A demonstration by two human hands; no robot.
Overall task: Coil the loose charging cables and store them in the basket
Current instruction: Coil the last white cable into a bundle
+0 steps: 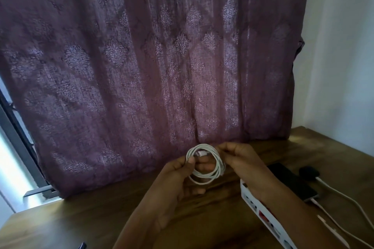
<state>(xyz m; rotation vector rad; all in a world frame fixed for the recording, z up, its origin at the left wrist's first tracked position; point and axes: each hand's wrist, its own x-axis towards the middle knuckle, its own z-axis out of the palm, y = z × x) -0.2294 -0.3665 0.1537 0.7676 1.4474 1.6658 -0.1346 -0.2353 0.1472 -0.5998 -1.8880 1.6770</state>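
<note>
Both hands are up over the table [85, 214], and between them is a white cable [205, 162] wound into a neat round coil of several loops. The left hand [182, 176] has it pinched on the near-left side, thumb pressed on the front of the loops, fingers curled through behind. The right hand [236, 157] is closed on the top right of the coil, fingertips nipping the strand where a plug end lies across the loops. So the coil hangs in the air, held at both sides, clear of the wood.

Just under the right wrist sits a white basket [263, 211], its rim partly hidden by the forearm, something red showing inside. Right of that hand lies a dark phone [291, 182], and beyond it a black plug [308, 172] with loose white cables [342, 194] trailing away. Behind both hands hangs a purple patterned curtain [151, 56].
</note>
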